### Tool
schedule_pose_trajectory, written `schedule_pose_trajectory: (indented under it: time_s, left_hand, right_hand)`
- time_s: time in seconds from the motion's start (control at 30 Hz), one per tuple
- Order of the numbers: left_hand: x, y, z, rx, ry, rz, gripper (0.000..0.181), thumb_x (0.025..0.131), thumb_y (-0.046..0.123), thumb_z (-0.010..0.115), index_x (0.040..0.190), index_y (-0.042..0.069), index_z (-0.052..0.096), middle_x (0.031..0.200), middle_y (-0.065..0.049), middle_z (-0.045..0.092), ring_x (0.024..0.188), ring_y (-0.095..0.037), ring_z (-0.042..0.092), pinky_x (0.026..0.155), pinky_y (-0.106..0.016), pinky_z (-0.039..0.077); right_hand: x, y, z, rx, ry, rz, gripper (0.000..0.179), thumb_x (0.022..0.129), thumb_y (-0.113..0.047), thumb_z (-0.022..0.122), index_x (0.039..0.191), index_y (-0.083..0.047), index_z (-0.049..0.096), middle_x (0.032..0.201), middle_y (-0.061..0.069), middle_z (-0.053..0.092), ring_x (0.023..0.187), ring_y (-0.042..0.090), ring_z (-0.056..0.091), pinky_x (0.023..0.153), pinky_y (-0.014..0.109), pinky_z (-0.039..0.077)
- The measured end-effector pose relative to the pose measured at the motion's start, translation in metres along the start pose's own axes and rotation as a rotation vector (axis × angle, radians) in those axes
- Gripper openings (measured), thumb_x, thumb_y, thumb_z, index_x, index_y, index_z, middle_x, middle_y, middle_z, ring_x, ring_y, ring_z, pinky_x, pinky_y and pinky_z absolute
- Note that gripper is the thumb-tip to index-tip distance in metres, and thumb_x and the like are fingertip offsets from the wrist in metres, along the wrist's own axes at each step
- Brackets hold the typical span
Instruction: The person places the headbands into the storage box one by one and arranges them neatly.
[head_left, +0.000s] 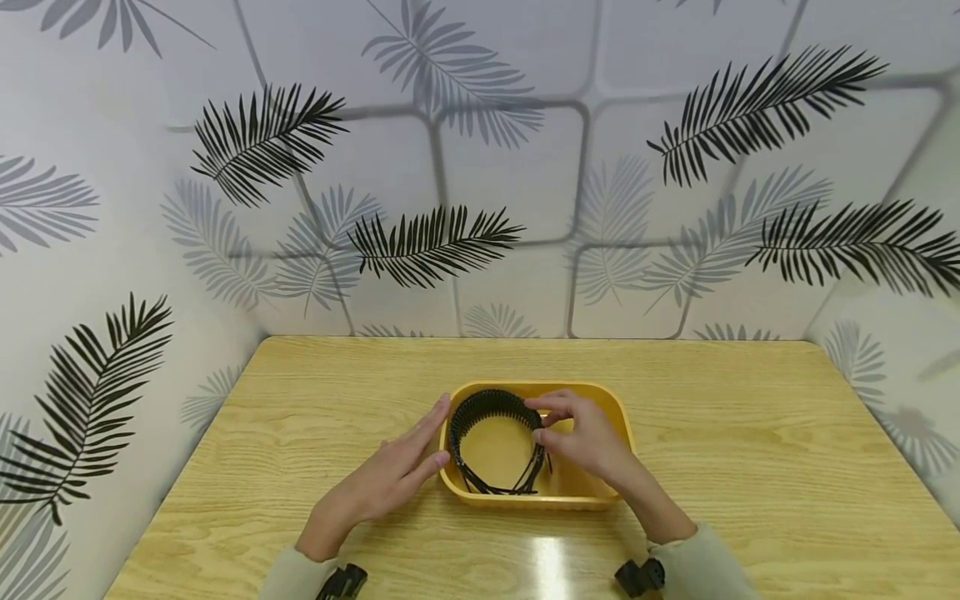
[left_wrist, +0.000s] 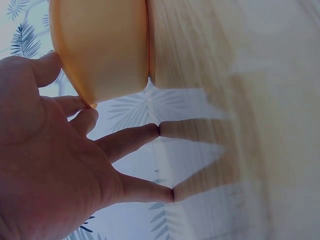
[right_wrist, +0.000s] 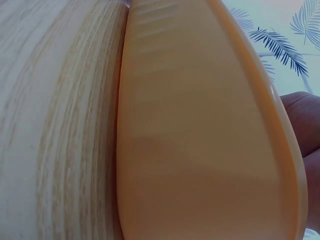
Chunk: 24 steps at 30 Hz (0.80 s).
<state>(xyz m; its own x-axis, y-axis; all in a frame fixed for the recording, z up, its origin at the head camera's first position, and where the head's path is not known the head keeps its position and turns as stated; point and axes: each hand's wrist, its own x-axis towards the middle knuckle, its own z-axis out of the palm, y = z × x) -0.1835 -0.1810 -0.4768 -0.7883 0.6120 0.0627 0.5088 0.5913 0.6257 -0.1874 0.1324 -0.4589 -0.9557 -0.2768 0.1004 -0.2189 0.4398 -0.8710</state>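
Note:
A yellow oblong tray (head_left: 592,492) stands on the table, and a black toothed headband (head_left: 491,403) lies inside its left half. The headband forms a ring, with comb-like teeth along the far side and thin strands at the near side. My right hand (head_left: 592,433) reaches over the tray and pinches the ring's right side between thumb and fingers. Against the tray's left end rests my left hand (head_left: 386,479), its fingers extended and thumb at the rim. In the left wrist view, that hand (left_wrist: 55,150) has fingers spread beside the tray wall (left_wrist: 105,50). The right wrist view shows mostly the tray's outer wall (right_wrist: 200,125), which hides the headband.
The wood-grain table (head_left: 750,450) extends around the tray on all sides. Behind it and at both sides rise walls (head_left: 510,183) with a leaf pattern. Both wrists carry small black cameras, the left one (head_left: 342,582) and the right one (head_left: 640,577).

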Motion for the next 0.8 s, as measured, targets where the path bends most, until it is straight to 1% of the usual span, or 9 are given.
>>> schedule_pose_trajectory:
  time_s: [0.17, 0.23, 0.37, 0.43, 0.5, 0.63, 0.73, 0.8]
  left_hand:
    - [0.003, 0.000, 0.001, -0.004, -0.002, 0.001, 0.070, 0.112, 0.042, 0.041, 0.167, 0.021, 0.005, 0.171, 0.006, 0.003, 0.155, -0.026, 0.016, 0.104, -0.085, 0.016]
    - [0.004, 0.000, 0.001, -0.003, -0.003, 0.000, 0.070, 0.112, 0.043, 0.041, 0.167, 0.021, 0.005, 0.171, 0.008, 0.002, 0.155, -0.027, 0.017, 0.103, -0.086, 0.016]
    - [0.005, 0.000, 0.001, -0.008, -0.011, -0.004, 0.070, 0.112, 0.042, 0.041, 0.167, 0.021, 0.005, 0.171, 0.008, 0.002, 0.155, -0.028, 0.017, 0.102, -0.087, 0.015]
    - [0.006, 0.000, 0.001, -0.014, -0.016, 0.000, 0.070, 0.112, 0.042, 0.041, 0.167, 0.020, 0.005, 0.171, 0.007, 0.002, 0.155, -0.028, 0.016, 0.103, -0.086, 0.015]
    - [0.006, -0.002, 0.000, -0.015, -0.013, 0.006, 0.069, 0.112, 0.041, 0.041, 0.167, 0.020, 0.005, 0.171, 0.006, 0.002, 0.155, -0.027, 0.016, 0.104, -0.085, 0.015]
    - [0.007, -0.006, 0.000, -0.015, -0.002, 0.019, 0.069, 0.112, 0.038, 0.042, 0.167, 0.018, 0.005, 0.171, 0.004, 0.003, 0.155, -0.029, 0.016, 0.105, -0.084, 0.015]
    - [0.006, -0.011, -0.001, -0.016, 0.005, 0.028, 0.069, 0.112, 0.036, 0.043, 0.167, 0.018, 0.006, 0.171, 0.005, 0.002, 0.155, -0.028, 0.016, 0.106, -0.083, 0.016]
    - [0.006, -0.013, 0.000, -0.025, 0.005, 0.037, 0.069, 0.112, 0.035, 0.043, 0.167, 0.016, 0.006, 0.171, 0.004, 0.003, 0.155, -0.026, 0.015, 0.112, -0.077, 0.017]
  right_hand:
    - [-0.001, 0.000, -0.003, 0.008, 0.018, 0.008, 0.037, 0.091, 0.000, 0.074, 0.128, -0.001, 0.071, 0.127, 0.016, 0.064, 0.102, 0.029, 0.066, 0.071, 0.028, 0.057]
    - [-0.002, 0.000, -0.004, 0.042, 0.019, 0.015, 0.036, 0.092, 0.000, 0.073, 0.128, 0.000, 0.071, 0.126, 0.018, 0.064, 0.101, 0.029, 0.066, 0.072, 0.033, 0.059]
    - [-0.004, 0.001, -0.008, 0.132, 0.013, 0.015, 0.035, 0.095, 0.000, 0.070, 0.130, 0.005, 0.067, 0.123, 0.025, 0.066, 0.092, 0.034, 0.070, 0.073, 0.040, 0.062]
    - [-0.005, 0.002, -0.012, 0.159, 0.019, -0.007, 0.035, 0.096, 0.001, 0.069, 0.131, 0.007, 0.066, 0.123, 0.027, 0.066, 0.092, 0.037, 0.071, 0.075, 0.039, 0.062]
    - [-0.006, 0.002, -0.015, 0.173, 0.024, -0.027, 0.035, 0.097, 0.000, 0.068, 0.131, 0.006, 0.065, 0.126, 0.027, 0.066, 0.096, 0.040, 0.070, 0.077, 0.036, 0.062]
    - [-0.010, 0.006, -0.023, 0.155, 0.032, -0.048, 0.035, 0.098, -0.004, 0.068, 0.133, -0.001, 0.067, 0.132, 0.023, 0.064, 0.105, 0.039, 0.068, 0.079, 0.032, 0.060]
    - [-0.014, 0.010, -0.028, 0.103, 0.055, -0.056, 0.034, 0.098, -0.007, 0.070, 0.132, -0.007, 0.069, 0.132, 0.017, 0.065, 0.108, 0.031, 0.067, 0.083, 0.032, 0.058]
    - [-0.018, 0.012, -0.032, 0.078, 0.077, -0.066, 0.034, 0.098, -0.008, 0.070, 0.132, -0.008, 0.070, 0.131, 0.014, 0.066, 0.109, 0.029, 0.066, 0.086, 0.033, 0.058]
